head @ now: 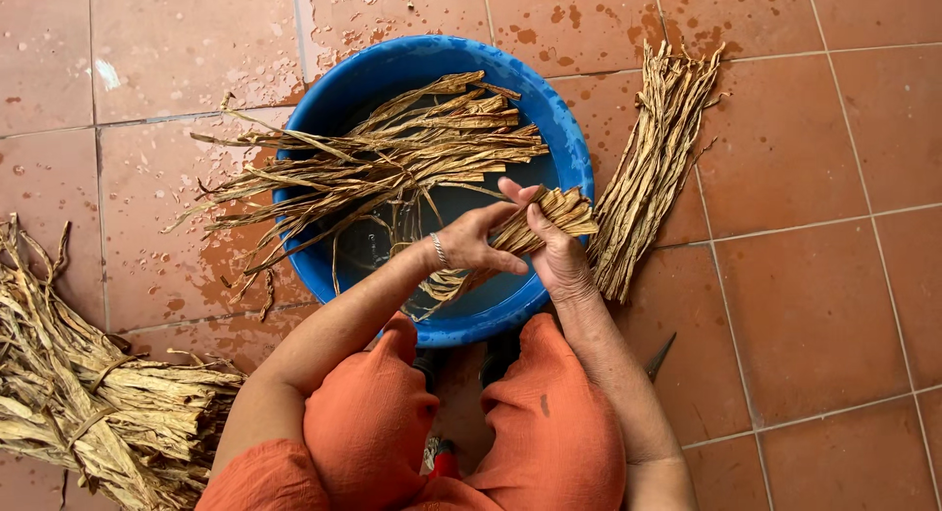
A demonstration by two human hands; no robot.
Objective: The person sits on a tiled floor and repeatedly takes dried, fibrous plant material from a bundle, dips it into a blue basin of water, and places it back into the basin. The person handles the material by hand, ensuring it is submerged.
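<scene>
- The person squats over a blue basin (564, 138) that holds a little water and sits on a wet terracotta tile floor (814, 305).
- Both hands meet over the basin's near right side. The left hand (478, 238), with a bracelet at the wrist, is clenched around a small bunch of dried strips (549, 216), and the right hand (551, 248) closes on the same bunch from the other side, fingers wrapped over it. The bunch's cut ends fan out toward the basin's right rim.
- The bunch sits just above the water, its lower ends trailing down into the basin.
- One loose spread of strips (383, 167) lies across the basin, its ends hanging over the left rim onto the tiles.
- One straight bundle (653, 167) lies on the floor just beside the basin's right edge; whether it has been through the water cannot be told.
- One big tied heap of dry strips (88, 403) lies at the lower left, well apart from the basin, apparently untouched.
- By count: one basin, one bunch in hand, one spread in the basin, one bundle on the right, one heap on the left.
- Judged from this layout, the work looks early to midway: the large heap remains, while only small amounts are in the basin and beside it.
- A dark pointed object (659, 357) shows by the right knee; its kind is unclear.
</scene>
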